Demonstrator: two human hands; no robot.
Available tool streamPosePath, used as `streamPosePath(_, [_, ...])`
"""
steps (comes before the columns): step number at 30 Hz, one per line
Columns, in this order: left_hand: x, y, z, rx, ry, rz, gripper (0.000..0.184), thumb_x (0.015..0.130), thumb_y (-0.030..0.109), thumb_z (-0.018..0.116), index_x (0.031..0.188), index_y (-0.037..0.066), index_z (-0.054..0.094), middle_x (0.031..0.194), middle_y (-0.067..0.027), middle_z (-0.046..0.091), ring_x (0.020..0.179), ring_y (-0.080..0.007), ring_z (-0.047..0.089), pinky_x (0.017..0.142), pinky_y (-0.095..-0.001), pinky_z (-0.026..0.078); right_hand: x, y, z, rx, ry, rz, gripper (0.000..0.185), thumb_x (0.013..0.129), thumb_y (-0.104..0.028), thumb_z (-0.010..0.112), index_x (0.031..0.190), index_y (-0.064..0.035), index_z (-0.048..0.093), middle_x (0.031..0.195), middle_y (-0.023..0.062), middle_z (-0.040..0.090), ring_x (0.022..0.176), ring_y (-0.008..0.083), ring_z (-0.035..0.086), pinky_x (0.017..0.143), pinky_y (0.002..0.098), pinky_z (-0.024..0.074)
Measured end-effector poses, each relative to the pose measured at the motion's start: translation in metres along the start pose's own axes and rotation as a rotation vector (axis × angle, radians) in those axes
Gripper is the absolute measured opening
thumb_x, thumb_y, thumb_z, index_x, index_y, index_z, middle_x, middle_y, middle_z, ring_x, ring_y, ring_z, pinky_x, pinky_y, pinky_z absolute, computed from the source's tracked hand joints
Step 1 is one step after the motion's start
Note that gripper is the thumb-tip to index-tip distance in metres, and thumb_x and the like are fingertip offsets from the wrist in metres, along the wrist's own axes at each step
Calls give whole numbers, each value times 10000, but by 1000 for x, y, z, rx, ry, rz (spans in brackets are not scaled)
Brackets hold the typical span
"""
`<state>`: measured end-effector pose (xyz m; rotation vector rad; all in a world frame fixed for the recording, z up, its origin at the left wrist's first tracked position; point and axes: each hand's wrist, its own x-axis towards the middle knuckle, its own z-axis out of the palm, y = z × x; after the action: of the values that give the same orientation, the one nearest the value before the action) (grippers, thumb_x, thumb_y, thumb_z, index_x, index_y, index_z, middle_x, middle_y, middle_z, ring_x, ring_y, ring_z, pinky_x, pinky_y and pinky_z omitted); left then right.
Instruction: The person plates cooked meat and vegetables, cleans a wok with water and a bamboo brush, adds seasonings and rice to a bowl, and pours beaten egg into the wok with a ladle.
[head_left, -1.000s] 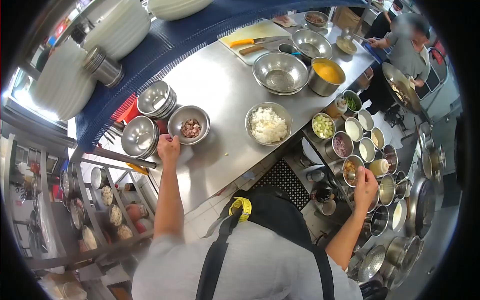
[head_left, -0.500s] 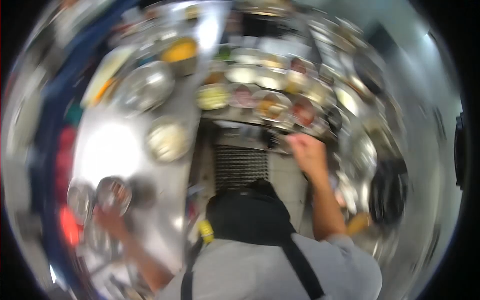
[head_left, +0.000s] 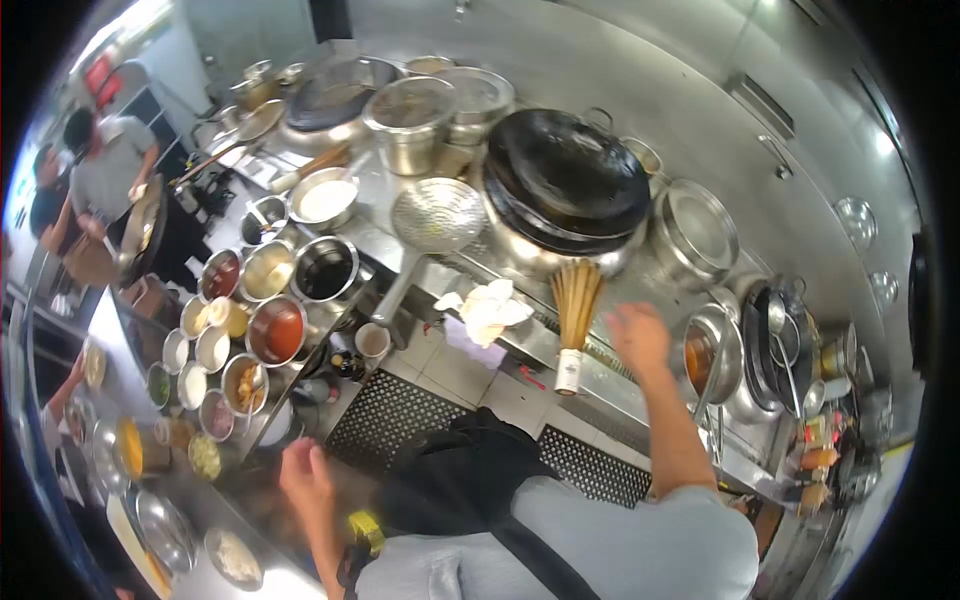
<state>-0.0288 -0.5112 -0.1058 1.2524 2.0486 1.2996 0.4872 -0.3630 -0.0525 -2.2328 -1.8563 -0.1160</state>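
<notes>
My left hand (head_left: 306,482) is over the metal counter at the lower left, near the bowl of chopped green vegetable (head_left: 204,456); its fingers look apart and nothing shows in them. My right hand (head_left: 638,335), slightly blurred, hovers over the front edge of the stove, just right of a bamboo brush (head_left: 575,310). Whether its curled fingers hold anything is not clear. Behind the brush sits a black wok (head_left: 567,175) on the burner. A crumpled white cloth (head_left: 487,312) lies left of the brush, below a perforated ladle (head_left: 438,214).
Bowls of sauces and ingredients, one with red sauce (head_left: 276,331), stand at the left. A pot with orange liquid (head_left: 699,358) and stacked pans (head_left: 780,340) are at the right. People stand at the far left. Black mats (head_left: 390,422) cover part of the floor.
The view has swung right, from the steel counter to the stove. My left hand has come away from the metal bowl of meat. My right hand is now over the stove edge.
</notes>
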Motion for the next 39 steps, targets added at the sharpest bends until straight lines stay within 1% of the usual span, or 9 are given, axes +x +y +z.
streamPosePath(6, [62, 48, 118, -29, -351, 247, 138, 896, 67, 618, 1002, -19, 640, 869, -120, 670, 749, -182, 656, 705, -305, 527, -103, 128, -22, -356, -4, 585, 595, 837, -172, 660, 1402, -117, 483, 1364, 239, 476, 1081, 418, 591, 923, 467, 486])
streamPosePath(9, [87, 96, 176, -80, -525, 398, 141, 898, 67, 617, 1005, -22, 641, 877, -117, 671, 737, -175, 657, 684, -288, 528, -131, 136, -17, 25, -14, 781, 668, 822, -61, 633, 1451, -71, 410, 1351, 283, 485, 1138, 421, 563, 983, 464, 451])
streamPosePath(12, [89, 149, 225, -113, -701, 525, 150, 897, 59, 619, 1019, -27, 638, 884, -110, 668, 713, -159, 645, 659, -276, 522, -154, 162, -14, 343, 297, 593, 629, 828, 33, 564, 1440, -28, 429, 1228, 284, 597, 1188, 376, 567, 1010, 405, 435])
streamPosePath(17, [95, 179, 269, -163, -880, 581, 148, 884, 42, 634, 1019, -17, 647, 837, -91, 675, 688, -121, 619, 634, -262, 513, -199, 98, -51, 677, 421, 898, 597, 891, -21, 558, 1464, -14, 391, 973, 135, 650, 679, 159, 575, 643, 291, 502])
streamPosePath(21, [112, 162, 293, -176, -995, 574, 147, 887, 51, 632, 1019, -9, 652, 827, -84, 680, 693, -120, 618, 637, -260, 512, -202, 37, -124, 909, 396, 1113, 632, 897, -10, 561, 1485, 11, 330, 790, 36, 585, 507, 79, 496, 414, 243, 401])
streamPosePath(26, [142, 163, 313, -224, -1097, 622, 137, 882, 41, 636, 1009, -5, 653, 830, -82, 677, 690, -126, 619, 632, -269, 516, -176, 42, -101, 910, 272, 1148, 659, 841, 5, 593, 1450, 60, 348, 769, 58, 575, 496, 109, 506, 405, 262, 401])
streamPosePath(30, [166, 175, 311, -279, -1077, 649, 128, 883, 42, 634, 1000, -7, 651, 841, -89, 684, 691, -128, 629, 621, -268, 517, -152, 24, -96, 1265, 533, 1322, 603, 825, 6, 598, 1397, 7, 406, 816, 80, 621, 503, 105, 495, 387, 236, 365])
streamPosePath(33, [181, 166, 309, -265, -1067, 600, 131, 889, 60, 629, 1003, -1, 653, 844, -84, 684, 708, -128, 632, 639, -271, 516, -154, 16, -95, 1553, 772, 1255, 547, 857, -13, 564, 1381, -2, 410, 861, 94, 627, 519, 93, 489, 387, 221, 360])
streamPosePath(39, [196, 138, 313, -234, -1076, 545, 125, 890, 54, 631, 998, -2, 661, 835, -86, 693, 699, -136, 651, 631, -270, 526, -141, -10, -119, 1745, 776, 1049, 449, 901, -22, 520, 1343, -7, 441, 941, 142, 606, 539, 79, 476, 393, 186, 398])
